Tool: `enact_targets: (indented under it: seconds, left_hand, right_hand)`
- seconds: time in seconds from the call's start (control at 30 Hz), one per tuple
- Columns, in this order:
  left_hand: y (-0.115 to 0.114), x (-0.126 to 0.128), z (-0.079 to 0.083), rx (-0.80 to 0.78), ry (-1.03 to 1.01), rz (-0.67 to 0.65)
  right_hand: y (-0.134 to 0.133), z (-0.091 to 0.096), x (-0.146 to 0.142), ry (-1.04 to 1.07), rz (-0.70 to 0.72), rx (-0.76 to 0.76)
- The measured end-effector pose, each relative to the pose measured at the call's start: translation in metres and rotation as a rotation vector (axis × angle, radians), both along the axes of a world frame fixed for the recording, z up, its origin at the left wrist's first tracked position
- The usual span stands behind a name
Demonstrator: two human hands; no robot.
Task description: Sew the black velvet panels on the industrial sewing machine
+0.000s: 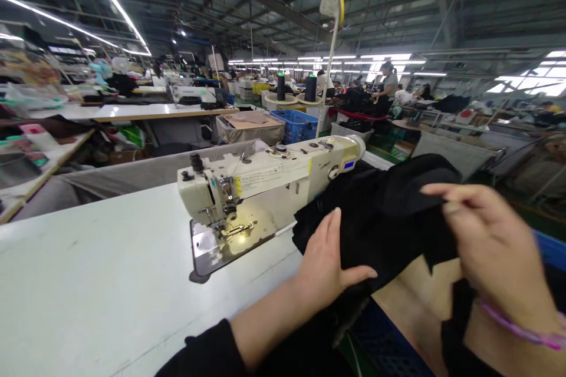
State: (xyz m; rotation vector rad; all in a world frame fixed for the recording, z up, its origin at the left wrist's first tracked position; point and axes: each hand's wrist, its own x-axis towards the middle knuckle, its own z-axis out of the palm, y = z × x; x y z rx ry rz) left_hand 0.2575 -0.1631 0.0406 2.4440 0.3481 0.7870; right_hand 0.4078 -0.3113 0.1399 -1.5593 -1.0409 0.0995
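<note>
A pile of black fabric [380, 218] lies at the right end of the white sewing table [110, 271], beside the sewing machine. Against the near left side of this fabric rests my left hand [327, 259], flat, with the thumb spread away from the fingers. My right hand [490, 241] pinches the upper right part of the black fabric between thumb and fingertips and holds it raised. The cream sewing machine [265, 177] stands left of the pile, its lamp lighting the metal needle plate. No fabric shows under its presser foot [232, 227].
Beyond the machine stand a blue plastic crate [296, 126] and two black thread cones [310, 88]. A thread stand pole [331, 53] rises behind the machine. Blue basket edges [398, 341] show low at the right. A co-worker [389, 85] stands farther back among other tables.
</note>
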Motion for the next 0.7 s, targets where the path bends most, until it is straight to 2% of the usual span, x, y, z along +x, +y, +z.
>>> enact_targets:
  seconds: [0.03, 0.1, 0.17, 0.2, 0.23, 0.3, 0.37, 0.43, 0.5, 0.57, 0.63, 0.7]
  left_hand:
    - [0.001, -0.009, 0.011, -0.028, -0.105, 0.003]
    - [0.003, -0.031, 0.033, -0.025, -0.258, -0.108]
    - [0.004, -0.055, 0.052, -0.049, -0.320, -0.228]
    - [0.006, -0.067, 0.059, -0.085, -0.336, -0.225]
    - [0.007, -0.079, 0.066, -0.129, -0.356, -0.163]
    - [0.013, -0.100, 0.076, -0.176, -0.391, 0.066]
    - [0.020, -0.120, 0.084, -0.130, -0.392, 0.304]
    - [0.027, -0.138, 0.090, -0.052, -0.376, 0.465]
    - [0.029, -0.154, 0.092, -0.014, -0.373, 0.554]
    - [0.026, -0.169, 0.089, -0.010, -0.374, 0.587]
    - [0.022, -0.183, 0.083, 0.033, -0.363, 0.603]
    - [0.021, -0.197, 0.077, 0.153, -0.348, 0.637]
  right_hand:
    - [0.005, 0.004, -0.014, -0.020, 0.083, -0.057]
    - [0.018, 0.008, -0.040, 0.038, 0.326, -0.214]
    - [0.033, 0.009, -0.060, 0.244, 0.541, -0.300]
    - [0.041, 0.009, -0.067, 0.353, 0.576, -0.282]
    - [0.049, 0.008, -0.074, 0.444, 0.573, -0.221]
    - [0.063, 0.005, -0.091, 0.579, 0.563, -0.072]
    - [0.073, -0.001, -0.112, 0.676, 0.645, 0.024]
    - [0.078, -0.010, -0.138, 0.749, 0.758, 0.041]
    - [0.081, -0.019, -0.163, 0.791, 0.827, -0.009]
    - [0.085, -0.027, -0.181, 0.865, 0.874, -0.071]
    - [0.093, -0.031, -0.190, 0.967, 0.902, -0.103]
    - [0.102, -0.032, -0.191, 1.017, 0.901, -0.085]
